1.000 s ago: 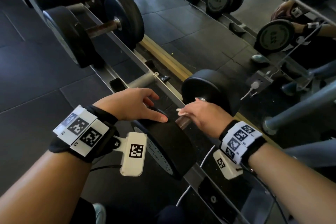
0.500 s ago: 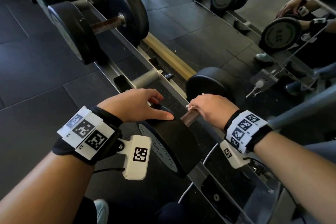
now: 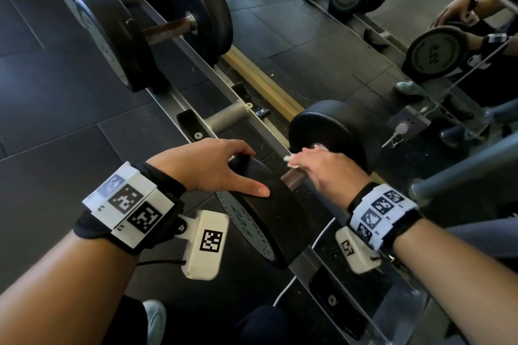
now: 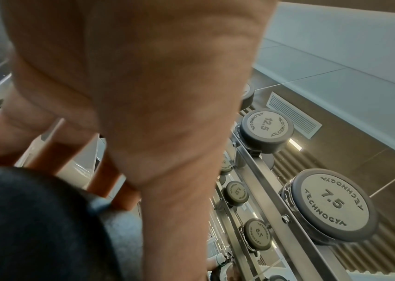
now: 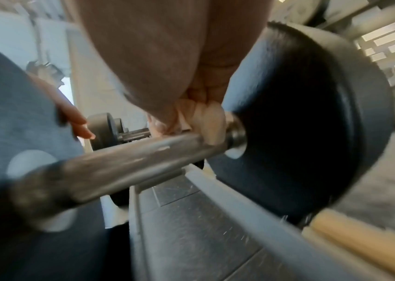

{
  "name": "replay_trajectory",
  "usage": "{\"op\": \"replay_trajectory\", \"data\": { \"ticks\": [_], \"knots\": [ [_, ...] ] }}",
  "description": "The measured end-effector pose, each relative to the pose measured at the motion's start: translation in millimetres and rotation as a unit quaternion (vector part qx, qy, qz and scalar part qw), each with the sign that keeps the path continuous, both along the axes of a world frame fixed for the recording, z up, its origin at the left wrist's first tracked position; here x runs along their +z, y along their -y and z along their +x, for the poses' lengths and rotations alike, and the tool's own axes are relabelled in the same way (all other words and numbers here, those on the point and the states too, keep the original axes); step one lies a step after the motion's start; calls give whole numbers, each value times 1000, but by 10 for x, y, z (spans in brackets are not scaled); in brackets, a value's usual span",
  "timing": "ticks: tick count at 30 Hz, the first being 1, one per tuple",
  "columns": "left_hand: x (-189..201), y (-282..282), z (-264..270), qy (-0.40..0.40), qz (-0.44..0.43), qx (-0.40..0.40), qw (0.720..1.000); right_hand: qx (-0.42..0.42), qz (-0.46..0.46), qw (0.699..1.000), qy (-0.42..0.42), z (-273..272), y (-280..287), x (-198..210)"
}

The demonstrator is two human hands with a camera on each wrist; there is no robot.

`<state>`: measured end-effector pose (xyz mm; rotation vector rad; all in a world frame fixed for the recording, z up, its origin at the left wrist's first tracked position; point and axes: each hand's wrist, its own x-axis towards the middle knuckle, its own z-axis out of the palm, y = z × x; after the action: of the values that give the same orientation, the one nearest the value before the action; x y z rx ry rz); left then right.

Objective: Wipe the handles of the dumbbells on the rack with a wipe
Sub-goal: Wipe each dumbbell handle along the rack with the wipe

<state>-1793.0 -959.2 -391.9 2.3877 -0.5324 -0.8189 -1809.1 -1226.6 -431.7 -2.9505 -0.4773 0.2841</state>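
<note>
On the rack (image 3: 260,131), the right hand (image 3: 325,171) clasps a wipe (image 3: 291,161) around the dumbbell (image 3: 283,218) handle's (image 3: 291,179) far end; the left hand (image 3: 207,165), fingers straight, rests on the near weight.

Dark rubber floor tiles (image 3: 50,109) across the left of the head view. A pale wooden strip (image 3: 260,84) along the floor behind the rail. A wall mirror (image 3: 420,45) at right. Low on it a grey socket plate (image 3: 407,123) with a white plug and cable. A light shoe (image 3: 154,319) at the bottom edge. A louvred vent grille (image 4: 293,116) in the left wrist view.
</note>
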Motion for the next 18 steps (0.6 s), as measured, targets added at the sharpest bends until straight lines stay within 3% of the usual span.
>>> {"op": "replay_trajectory", "data": {
  "ticks": [5,8,12,18],
  "knots": [
    [6,25,16,-2,5,-1,1000,110,175,978,-18,-317,-107,-151],
    [0,30,25,-5,3,-3,1000,112,137,984,8,-244,35,-154],
    [-18,23,27,-10,-4,1,1000,12,119,991,53,-121,166,-182],
    [-38,6,25,-13,-16,3,1000,93,198,976,-7,-528,-21,-339]
  ]
}}
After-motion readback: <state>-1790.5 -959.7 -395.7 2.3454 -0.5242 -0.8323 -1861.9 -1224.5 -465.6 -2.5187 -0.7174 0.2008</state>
